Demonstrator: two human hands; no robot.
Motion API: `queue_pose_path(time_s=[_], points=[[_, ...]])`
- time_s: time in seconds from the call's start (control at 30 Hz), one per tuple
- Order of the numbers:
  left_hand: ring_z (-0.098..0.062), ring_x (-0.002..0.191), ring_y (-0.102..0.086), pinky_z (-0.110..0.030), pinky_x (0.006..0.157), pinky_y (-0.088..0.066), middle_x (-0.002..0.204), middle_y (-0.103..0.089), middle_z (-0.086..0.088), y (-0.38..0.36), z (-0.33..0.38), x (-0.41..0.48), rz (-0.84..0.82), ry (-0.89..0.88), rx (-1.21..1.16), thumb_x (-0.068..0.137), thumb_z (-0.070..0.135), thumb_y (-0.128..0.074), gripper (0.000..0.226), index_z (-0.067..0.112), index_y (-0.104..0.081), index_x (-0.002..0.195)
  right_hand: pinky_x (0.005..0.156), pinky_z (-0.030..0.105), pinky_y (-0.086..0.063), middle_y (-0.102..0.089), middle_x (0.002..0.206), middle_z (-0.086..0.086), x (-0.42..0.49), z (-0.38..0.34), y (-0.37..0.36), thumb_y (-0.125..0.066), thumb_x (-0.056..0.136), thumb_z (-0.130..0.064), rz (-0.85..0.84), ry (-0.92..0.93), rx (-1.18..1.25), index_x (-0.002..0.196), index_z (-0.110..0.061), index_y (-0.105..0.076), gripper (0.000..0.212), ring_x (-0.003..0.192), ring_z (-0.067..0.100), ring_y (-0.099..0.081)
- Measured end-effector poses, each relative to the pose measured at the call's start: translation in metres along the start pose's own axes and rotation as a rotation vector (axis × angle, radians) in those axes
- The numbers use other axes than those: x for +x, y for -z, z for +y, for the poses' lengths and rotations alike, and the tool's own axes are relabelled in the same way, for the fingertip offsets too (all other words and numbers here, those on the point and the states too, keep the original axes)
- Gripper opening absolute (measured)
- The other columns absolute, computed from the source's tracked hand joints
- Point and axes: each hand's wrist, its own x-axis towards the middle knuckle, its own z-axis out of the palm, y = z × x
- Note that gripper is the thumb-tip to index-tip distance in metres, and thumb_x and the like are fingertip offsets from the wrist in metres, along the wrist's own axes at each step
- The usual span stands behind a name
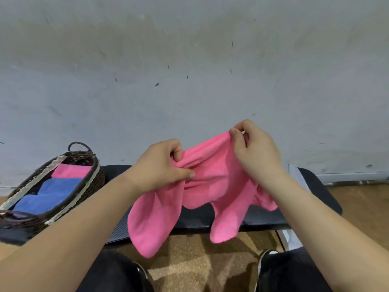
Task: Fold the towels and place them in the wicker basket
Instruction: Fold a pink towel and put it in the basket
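Black trousers, white-edged black shoes

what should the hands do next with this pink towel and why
Probably draw the left hand and right hand apart to stretch the top edge: the pink towel hangs bunched between them, both pinching it, too crumpled to fold.

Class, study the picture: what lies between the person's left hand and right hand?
The head view shows a bunched stretch of the pink towel spanning from the left hand to the right hand; both grip it.
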Motion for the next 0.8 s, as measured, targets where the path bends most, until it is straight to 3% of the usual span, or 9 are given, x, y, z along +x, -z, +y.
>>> queue_pose_path(time_s=[0.2,0.33,0.4,0.47,0.6,0.8], points=[[-0.009,0.067,-0.053,-0.027,0.058,-0.042,0.078,-0.06,0.008,0.025,-0.01,-0.014,-0.147,0.016,0.152,0.064,0.04,-0.093,0.045,0.031,-0.058,0.09,0.065,0.039,-0.045,-0.068,0.085,0.003,0.001,0.005,0.029,-0.046,0.103,-0.038,-0.058,0.153,-0.34,0.103,-0.024,-0.059,0.019,0.086,0.034,-0.063],[-0.014,0.063,-0.056,-0.034,0.059,-0.047,0.069,-0.064,0.003,0.036,-0.033,-0.015,-0.248,0.091,0.217,0.057,0.059,-0.086,0.048,0.02,-0.064,0.074,0.064,0.042,-0.05,-0.071,0.087,0.012,0.001,0.018,0.023,-0.045,0.103,-0.038,-0.107,0.226,-0.487,0.103,-0.018,-0.058,0.024,0.081,0.04,-0.067],[-0.012,0.057,-0.052,-0.032,0.056,-0.044,0.061,-0.058,0.006,0.034,-0.042,-0.012,-0.268,0.139,0.206,0.066,0.06,-0.085,0.049,0.017,-0.062,0.07,0.063,0.041,-0.048,-0.072,0.088,0.013,0.0,0.025,0.007,-0.045,0.103,-0.038,-0.175,0.224,-0.54,0.102,-0.017,-0.057,0.024,0.08,0.041,-0.067],[-0.011,0.057,-0.049,-0.029,0.057,-0.042,0.057,-0.053,0.012,0.031,-0.054,-0.007,-0.256,0.198,0.168,0.078,0.056,-0.079,0.043,0.018,-0.061,0.067,0.063,0.039,-0.043,-0.072,0.093,0.013,-0.001,0.034,-0.011,-0.044,0.104,-0.039,-0.254,0.194,-0.595,0.104,-0.018,-0.056,0.024,0.084,0.04,-0.068],[-0.009,0.058,-0.05,-0.025,0.058,-0.039,0.054,-0.054,0.018,0.024,-0.087,0.004,-0.301,0.245,0.168,0.071,0.043,-0.067,0.021,0.024,-0.062,0.065,0.061,0.036,-0.038,-0.072,0.095,0.01,0.001,0.056,-0.049,-0.041,0.106,-0.04,-0.389,0.187,-0.681,0.108,-0.019,-0.054,0.025,0.089,0.036,-0.068],[-0.009,0.067,-0.056,-0.012,0.055,-0.04,0.075,-0.063,0.011,0.015,-0.16,0.032,-0.35,0.263,0.346,0.085,0.019,-0.072,0.008,0.021,-0.068,0.079,0.065,0.039,-0.041,-0.07,0.096,0.014,0.031,0.093,-0.102,-0.04,0.106,-0.041,-0.498,0.095,-0.692,0.106,-0.016,-0.053,0.028,0.089,0.038,-0.067]])
